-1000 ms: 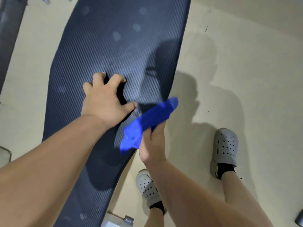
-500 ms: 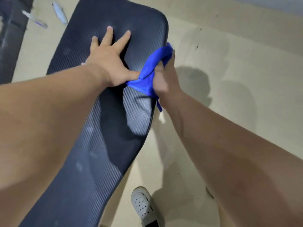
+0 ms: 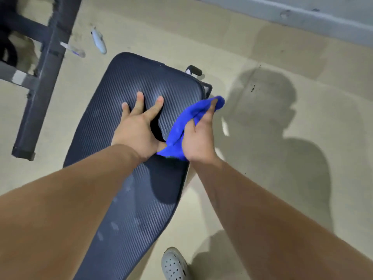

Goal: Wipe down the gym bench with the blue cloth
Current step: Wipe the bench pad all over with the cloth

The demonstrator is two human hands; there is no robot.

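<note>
The gym bench (image 3: 113,110) is a long dark pad with a ribbed weave, running from the bottom left up to a rounded far end. My left hand (image 3: 139,128) lies flat on the pad near that end, fingers spread. My right hand (image 3: 198,136) is shut on the blue cloth (image 3: 187,122) and holds it against the pad's right side edge. The cloth is bunched, and part of it trails under the heel of my right hand.
A dark metal frame (image 3: 43,73) stands on the beige floor at the upper left. Two small pale objects (image 3: 99,40) lie on the floor beyond the bench. A black bench foot (image 3: 194,70) sticks out past the far end. My grey shoe (image 3: 173,264) is below.
The view has tilted up, so the bench's far end and the metal frame show fully. My right hand has slid the cloth along the right edge toward the far end. My left hand stays pressed on the pad.
</note>
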